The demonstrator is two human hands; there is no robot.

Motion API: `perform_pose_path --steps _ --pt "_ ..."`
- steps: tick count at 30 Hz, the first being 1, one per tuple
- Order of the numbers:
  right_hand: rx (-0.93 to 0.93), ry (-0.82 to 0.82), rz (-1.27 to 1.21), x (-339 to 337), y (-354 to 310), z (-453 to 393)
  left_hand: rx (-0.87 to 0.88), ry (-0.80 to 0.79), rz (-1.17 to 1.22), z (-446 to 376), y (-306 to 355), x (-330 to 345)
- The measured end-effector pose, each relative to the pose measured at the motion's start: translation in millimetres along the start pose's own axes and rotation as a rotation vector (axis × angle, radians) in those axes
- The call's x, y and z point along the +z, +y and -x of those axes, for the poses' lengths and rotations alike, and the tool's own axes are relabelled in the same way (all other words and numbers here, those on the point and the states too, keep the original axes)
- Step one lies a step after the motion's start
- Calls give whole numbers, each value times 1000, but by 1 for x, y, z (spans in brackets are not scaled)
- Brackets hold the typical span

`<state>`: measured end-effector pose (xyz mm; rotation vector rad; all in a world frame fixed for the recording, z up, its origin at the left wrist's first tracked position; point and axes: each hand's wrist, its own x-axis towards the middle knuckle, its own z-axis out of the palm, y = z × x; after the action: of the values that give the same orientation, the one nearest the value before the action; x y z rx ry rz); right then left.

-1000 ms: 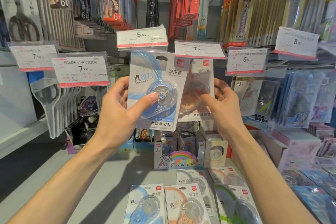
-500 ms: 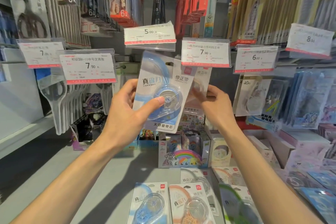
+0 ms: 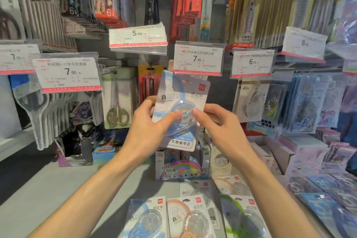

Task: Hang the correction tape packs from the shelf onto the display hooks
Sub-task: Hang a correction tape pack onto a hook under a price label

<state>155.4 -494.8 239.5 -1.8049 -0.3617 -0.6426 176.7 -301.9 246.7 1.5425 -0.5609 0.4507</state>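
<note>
A blue correction tape pack [image 3: 179, 98] is held upright at the centre of the head view, its top edge just under the 7.90 price tag [image 3: 198, 60]. My left hand [image 3: 148, 127] grips its left side with the thumb on the clear blister. My right hand [image 3: 218, 125] pinches its right side, thumb near the tape wheel. Whether the pack's hole is on the hook is hidden by the tag. On the grey shelf [image 3: 58, 195] lie more packs: a blue one [image 3: 144, 218], an orange one [image 3: 190, 216] and a green one [image 3: 241, 216].
Price tags hang in front of the hooks: 5.00 [image 3: 137, 37], 6.00 [image 3: 252, 63], 7.90 at left [image 3: 67, 73]. Scissors packs [image 3: 117, 100] hang to the left, other tape packs [image 3: 251, 100] to the right. A rainbow-printed box [image 3: 181, 167] stands behind the shelf packs.
The blue pack has moved right, from under the 5.00 tag to under the 7.90 tag. My right hand has left the orange pack behind and now pinches the blue one.
</note>
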Motion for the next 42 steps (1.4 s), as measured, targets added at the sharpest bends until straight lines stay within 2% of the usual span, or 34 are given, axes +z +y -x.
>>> perform_pose_path --steps 6,12,16,21,30,42 --pt "111 65 -222 -13 12 -3 -23 -21 -91 -11 8 2" --pt "121 167 -212 -29 24 -5 89 -56 -45 -25 40 4" --pt "57 165 -224 -31 23 -4 194 -57 62 -24 62 4" --pt "-38 175 -222 -25 10 -12 227 -40 177 -21 80 0" --pt "-76 187 -192 -11 -4 -40 213 -54 161 -18 82 -4" --pt "51 219 -58 12 25 -69 219 -92 18 -17 69 -10"
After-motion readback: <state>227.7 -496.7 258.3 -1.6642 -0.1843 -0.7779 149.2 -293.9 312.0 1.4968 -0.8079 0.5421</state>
